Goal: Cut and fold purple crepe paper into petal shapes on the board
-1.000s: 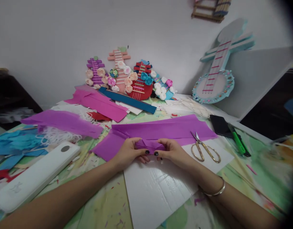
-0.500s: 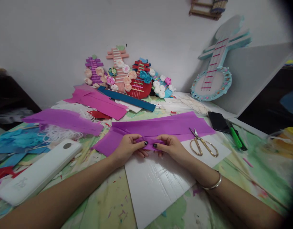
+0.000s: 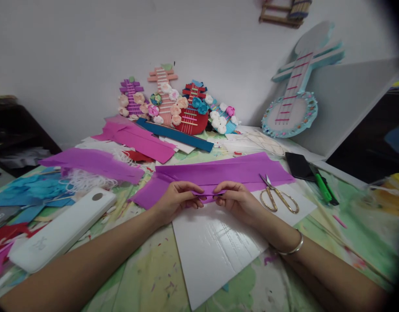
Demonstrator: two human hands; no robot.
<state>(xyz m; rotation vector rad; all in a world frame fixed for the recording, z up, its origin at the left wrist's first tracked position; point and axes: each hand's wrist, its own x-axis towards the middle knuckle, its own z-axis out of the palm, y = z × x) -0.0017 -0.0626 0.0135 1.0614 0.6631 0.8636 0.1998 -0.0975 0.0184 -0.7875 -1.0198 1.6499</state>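
At the clock's centre is a small folded strip of purple crepe-like paper (image 3: 209, 195), drawn between both hands; the left hand (image 3: 176, 199), at nine o'clock, pinches one end between thumb and fingers; the right hand (image 3: 240, 201), at three, pinches the other, a narrow gap parting their fingertips; a long purple paper sheet (image 3: 219, 171) spans twelve, overlapping the far part of a glossy white rectangular board (image 3: 219, 255); that board's near corner points to six between the left forearm (image 3: 102, 251) and right forearm (image 3: 323, 262), leaving room toward the wearer; gold-handled metal scissors (image 3: 279, 199) lie at three, blades over the sheet, handles inside the board's right edge; a white oblong slab (image 3: 66, 227) at eight limits room beside the left forearm.
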